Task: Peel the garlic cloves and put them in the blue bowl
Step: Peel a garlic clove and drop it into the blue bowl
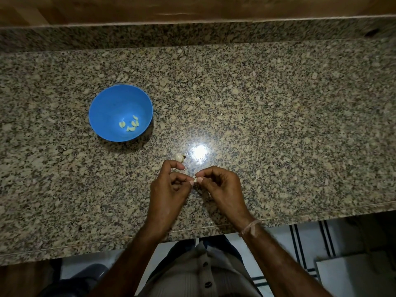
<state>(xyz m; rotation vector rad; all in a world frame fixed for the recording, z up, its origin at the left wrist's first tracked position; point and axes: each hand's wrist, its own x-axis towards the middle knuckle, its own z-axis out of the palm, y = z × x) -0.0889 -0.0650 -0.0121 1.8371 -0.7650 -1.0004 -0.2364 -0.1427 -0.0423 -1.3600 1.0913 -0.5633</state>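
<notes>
A blue bowl [111,103] stands on the granite counter at the left and holds several peeled yellowish garlic cloves [129,124]. Both of my hands meet near the counter's front edge and pinch one small pale garlic clove [195,179] between their fingertips. My left hand [169,189] has its fingers curled, thumb against the clove. My right hand [220,187] pinches the clove from the right side. A garlic bulb piece [179,157] with a dark root end lies on the counter just beyond my left hand.
The speckled granite counter [278,125] runs wide to the right, with a raised granite ledge at the back. A bright light glare sits just beyond my hands. The counter's front edge is close below my wrists.
</notes>
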